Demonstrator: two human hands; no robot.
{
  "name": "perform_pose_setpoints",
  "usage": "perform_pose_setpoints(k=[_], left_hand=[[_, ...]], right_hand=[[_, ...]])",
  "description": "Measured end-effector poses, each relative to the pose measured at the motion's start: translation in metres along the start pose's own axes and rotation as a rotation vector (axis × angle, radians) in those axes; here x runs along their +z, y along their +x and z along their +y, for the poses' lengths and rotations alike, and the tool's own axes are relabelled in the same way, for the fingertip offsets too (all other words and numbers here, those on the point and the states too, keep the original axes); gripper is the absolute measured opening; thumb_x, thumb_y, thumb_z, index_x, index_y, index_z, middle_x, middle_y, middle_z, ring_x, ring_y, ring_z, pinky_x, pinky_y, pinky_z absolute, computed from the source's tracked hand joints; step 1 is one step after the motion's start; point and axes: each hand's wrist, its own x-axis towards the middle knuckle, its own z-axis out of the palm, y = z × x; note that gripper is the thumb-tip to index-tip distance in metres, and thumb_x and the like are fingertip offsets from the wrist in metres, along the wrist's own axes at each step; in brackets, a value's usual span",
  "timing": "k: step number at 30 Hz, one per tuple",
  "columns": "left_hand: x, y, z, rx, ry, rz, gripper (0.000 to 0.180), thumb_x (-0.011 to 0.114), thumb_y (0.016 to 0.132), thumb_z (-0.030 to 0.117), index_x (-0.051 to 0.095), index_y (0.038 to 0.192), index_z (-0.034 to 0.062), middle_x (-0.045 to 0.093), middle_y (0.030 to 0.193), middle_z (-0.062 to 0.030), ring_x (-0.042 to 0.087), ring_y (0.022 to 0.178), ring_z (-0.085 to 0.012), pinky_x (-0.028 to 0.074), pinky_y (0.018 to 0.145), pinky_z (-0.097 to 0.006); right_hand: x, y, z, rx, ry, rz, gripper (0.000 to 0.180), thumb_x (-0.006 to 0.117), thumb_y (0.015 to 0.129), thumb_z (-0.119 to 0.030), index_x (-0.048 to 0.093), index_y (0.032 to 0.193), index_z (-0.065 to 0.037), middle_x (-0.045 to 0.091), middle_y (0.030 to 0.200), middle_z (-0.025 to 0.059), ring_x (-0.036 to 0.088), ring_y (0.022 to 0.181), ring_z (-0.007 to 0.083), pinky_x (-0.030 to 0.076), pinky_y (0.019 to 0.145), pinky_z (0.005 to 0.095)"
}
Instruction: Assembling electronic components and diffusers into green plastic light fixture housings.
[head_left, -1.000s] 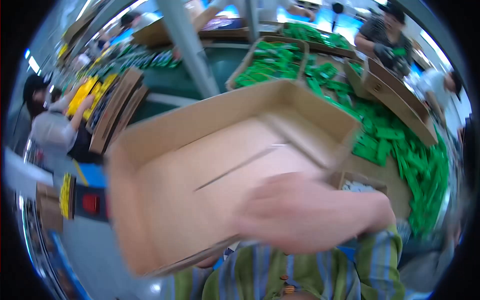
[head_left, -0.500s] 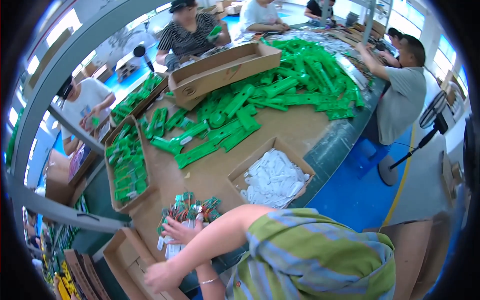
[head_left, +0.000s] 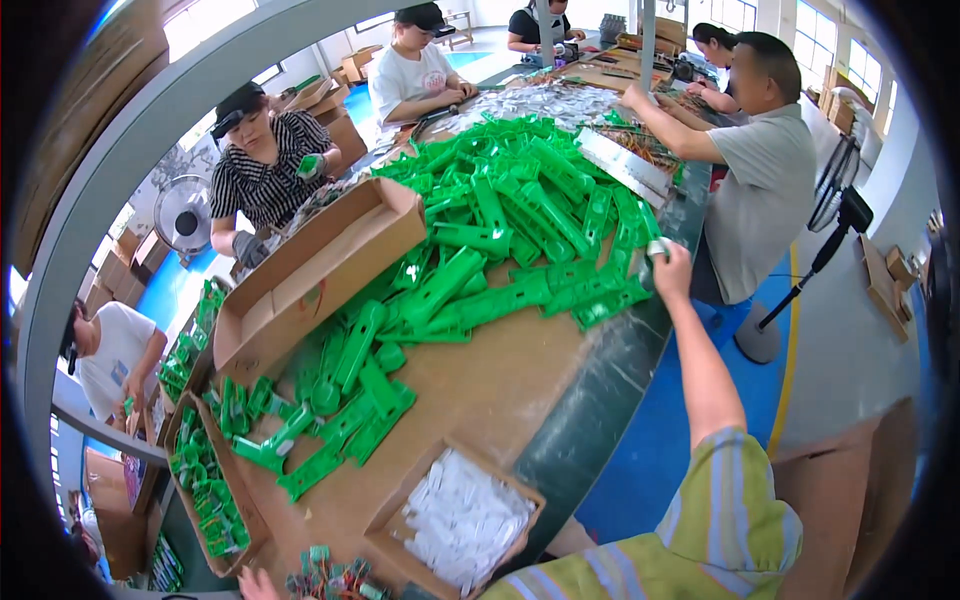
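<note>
My right hand (head_left: 668, 262) reaches to the far edge of the green plastic pile (head_left: 500, 230) on the tabletop (head_left: 500, 385), its grip clenched on a small pale piece (head_left: 655, 248). My left hand (head_left: 258, 583) is barely visible beside the small green parts (head_left: 330, 578), grip unclear.

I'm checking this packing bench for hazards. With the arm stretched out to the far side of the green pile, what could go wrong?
The right hand reaches for green plastic parts lying at the table edge; a nudge could tip some onto the floor. The stretched arm crosses close to the co-worker in the grey shirt, so they might bump. Whether the hand grips anything is unclear.
</note>
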Motion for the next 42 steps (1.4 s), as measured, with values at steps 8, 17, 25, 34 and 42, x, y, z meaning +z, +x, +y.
perform_pose_setpoints(k=[8,17,25,34,42], left_hand=[[-0.059,0.248,0.134,0.338,-0.128,0.306,0.077,0.063,0.059,-0.001,0.029,0.129,-0.0023,0.033,0.129,-0.0214,0.030,0.122,-0.0391,0.025,0.102,-0.043],[-0.044,0.372,0.152,0.406,-0.209,0.383,0.051,0.059,0.059,-0.007,0.046,0.107,0.0009,0.049,0.091,-0.0167,0.050,0.089,-0.0343,0.041,0.077,-0.040],[-0.083,0.360,0.138,0.316,-0.514,0.559,0.015,0.054,0.063,-0.003,0.047,0.076,-0.0040,0.046,0.071,-0.0142,0.048,0.066,-0.0311,0.041,0.063,-0.034],[-0.078,0.316,0.099,0.227,-0.396,0.518,0.019,0.060,0.062,-0.002,0.049,0.076,-0.0043,0.049,0.073,-0.0147,0.049,0.070,-0.0295,0.041,0.064,-0.035],[-0.074,0.294,0.070,0.153,-0.413,0.574,0.020,0.060,0.061,-0.002,0.049,0.078,-0.0047,0.047,0.072,-0.0144,0.048,0.069,-0.0298,0.041,0.064,-0.035]], right_hand=[[0.067,0.066,0.016,0.261,0.079,-0.405,0.057,0.064,0.074,-0.042,0.053,0.115,-0.004,0.055,0.111,0.0199,0.049,0.107,0.0336,0.039,0.091,0.0387],[0.074,0.053,-0.049,0.139,0.707,-0.688,0.064,0.062,0.075,-0.017,0.036,0.131,-0.005,0.043,0.129,0.0153,0.045,0.116,0.0245,0.036,0.095,0.0346],[0.097,0.028,-0.119,0.292,0.817,-1.021,0.071,0.067,0.074,-0.024,0.033,0.134,-0.004,0.039,0.133,0.0131,0.043,0.117,0.0234,0.031,0.099,0.0352],[0.095,-0.009,-0.266,-0.428,0.601,-1.233,0.086,0.070,0.065,-0.032,0.028,0.136,-0.005,0.035,0.135,0.0138,0.034,0.125,0.0248,0.026,0.104,0.0383],[0.109,-0.082,-0.345,-0.459,1.380,-1.609,0.080,0.063,0.068,-0.027,0.027,0.136,-0.005,0.014,0.145,0.0147,0.014,0.133,0.0268,0.014,0.107,0.0391]])
